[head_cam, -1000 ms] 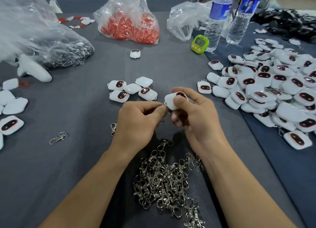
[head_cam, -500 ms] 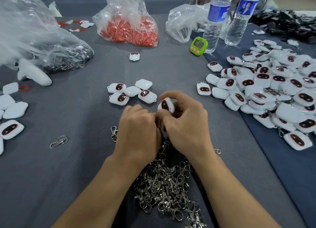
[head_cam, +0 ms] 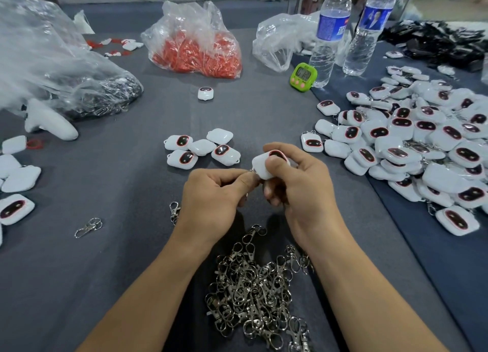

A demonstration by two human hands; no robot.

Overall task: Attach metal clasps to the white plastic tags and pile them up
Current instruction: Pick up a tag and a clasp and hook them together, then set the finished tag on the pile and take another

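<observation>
At the centre of the grey worktop (head_cam: 126, 267), just above the surface, your two hands meet over a single white tag (head_cam: 260, 166). Your right hand (head_cam: 303, 190) grips the tag: the thumb presses on its near face and the other fingers curl round its far side, where the dark, red-rimmed window faces away from you. Your left hand (head_cam: 211, 196) has its fingers curled, with thumb and forefinger pinching a metal clasp (head_cam: 252, 170) at the tag's lower left corner. Only a small glint of the clasp shows between the fingertips, so you cannot tell whether it has passed through the tag.

Between your forearms lies a heap of loose clasps (head_cam: 253, 293). Two single clasps lie apart from it, one beside your left wrist (head_cam: 174, 211) and one farther left (head_cam: 88, 227).

Just beyond your hands lie five unclasped tags (head_cam: 200, 148), touching one another. To your right spreads the large pile of tags (head_cam: 422, 145). More tags (head_cam: 15, 177) lie at the left edge.

At the far side stand a green timer (head_cam: 303, 77), two water bottles (head_cam: 330, 34) and a plastic bag of red pieces (head_cam: 195, 48).
</observation>
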